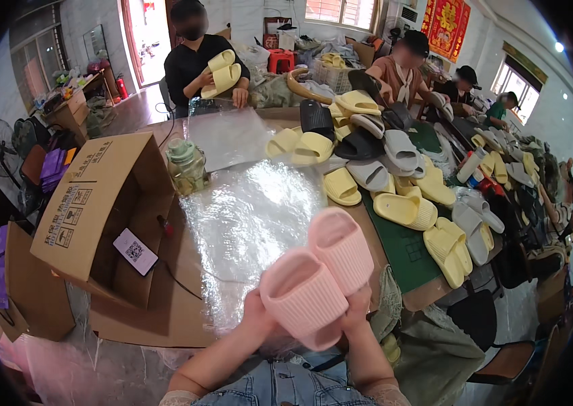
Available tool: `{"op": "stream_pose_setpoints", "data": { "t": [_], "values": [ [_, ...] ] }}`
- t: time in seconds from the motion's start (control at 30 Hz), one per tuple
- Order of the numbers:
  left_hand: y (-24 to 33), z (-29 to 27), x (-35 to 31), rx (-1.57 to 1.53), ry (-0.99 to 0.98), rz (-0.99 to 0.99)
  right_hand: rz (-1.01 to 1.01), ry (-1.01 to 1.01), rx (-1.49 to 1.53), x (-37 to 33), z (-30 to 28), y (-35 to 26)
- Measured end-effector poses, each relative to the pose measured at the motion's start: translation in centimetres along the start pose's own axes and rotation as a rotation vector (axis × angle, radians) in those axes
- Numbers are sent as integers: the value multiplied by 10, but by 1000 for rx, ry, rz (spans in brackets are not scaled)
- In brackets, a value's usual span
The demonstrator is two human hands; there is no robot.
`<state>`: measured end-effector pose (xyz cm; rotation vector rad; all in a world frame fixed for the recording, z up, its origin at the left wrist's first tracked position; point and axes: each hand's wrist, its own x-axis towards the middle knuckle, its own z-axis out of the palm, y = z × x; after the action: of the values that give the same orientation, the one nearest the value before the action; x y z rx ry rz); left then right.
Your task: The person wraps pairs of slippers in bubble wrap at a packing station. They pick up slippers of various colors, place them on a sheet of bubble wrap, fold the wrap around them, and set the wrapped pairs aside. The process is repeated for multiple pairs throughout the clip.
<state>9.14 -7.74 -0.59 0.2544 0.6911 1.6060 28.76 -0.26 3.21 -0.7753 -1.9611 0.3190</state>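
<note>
The 2 pink slippers (305, 296) are nearest my camera, held up at the near edge of the clear plastic sheet (246, 210). I see the left hand (257, 312) and right hand (357, 306) closed around opposite sides; fingertips are hidden, so I cannot tell their exact opening. Expect light, pliable, durable foam. Grip the sole edges beside the ribbed straps.

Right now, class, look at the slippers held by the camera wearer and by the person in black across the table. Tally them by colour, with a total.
Pink slippers, held in the wearer's left hand and right hand: 2
Yellow slippers, held by the person in black: 2
Total: 4
</note>
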Motion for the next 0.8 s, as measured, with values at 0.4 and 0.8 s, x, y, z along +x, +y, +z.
{"op": "stream_pose_setpoints", "data": {
  "t": [0.4,0.8],
  "values": [
    [49,-8,-81,825,-419,-664,192,-361,-34,12,39,56],
    [97,-50,12,2274,-660,375,445,105,250,-38,-12,77]
  ]
}}
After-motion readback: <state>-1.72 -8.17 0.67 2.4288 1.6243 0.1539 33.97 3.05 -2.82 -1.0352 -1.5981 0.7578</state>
